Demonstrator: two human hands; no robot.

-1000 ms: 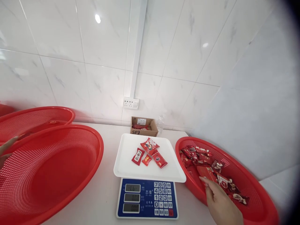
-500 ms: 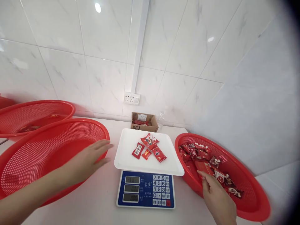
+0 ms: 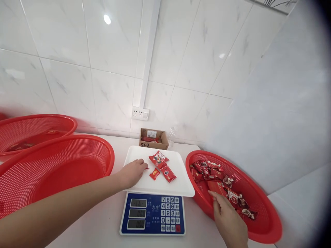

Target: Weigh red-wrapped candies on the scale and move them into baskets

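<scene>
A white tray point(image 3: 181, 187) sits on a blue digital scale point(image 3: 152, 213) in the middle of the counter. Three red snack packets lie on the tray: a large one point(image 3: 158, 159), a long one point(image 3: 168, 173) and a small one point(image 3: 154, 174). My left hand point(image 3: 133, 172) reaches across onto the tray's left part, fingers curled over another red packet, of which only a sliver shows. My right hand point(image 3: 227, 220) hovers over the near rim of the right red basket point(image 3: 258, 213), fingertips touching a flat red packet point(image 3: 217, 187) among several packets.
A large red mesh basket point(image 3: 64, 165) stands to the left of the scale, with another red basket point(image 3: 38, 125) behind it. A small cardboard box point(image 3: 152, 139) and a clear plastic item point(image 3: 172, 134) stand against the tiled wall below a socket point(image 3: 140, 113).
My left hand swung from the left basket's edge across onto the scale tray and covered the leftmost packet. My right hand stayed at the right basket.
</scene>
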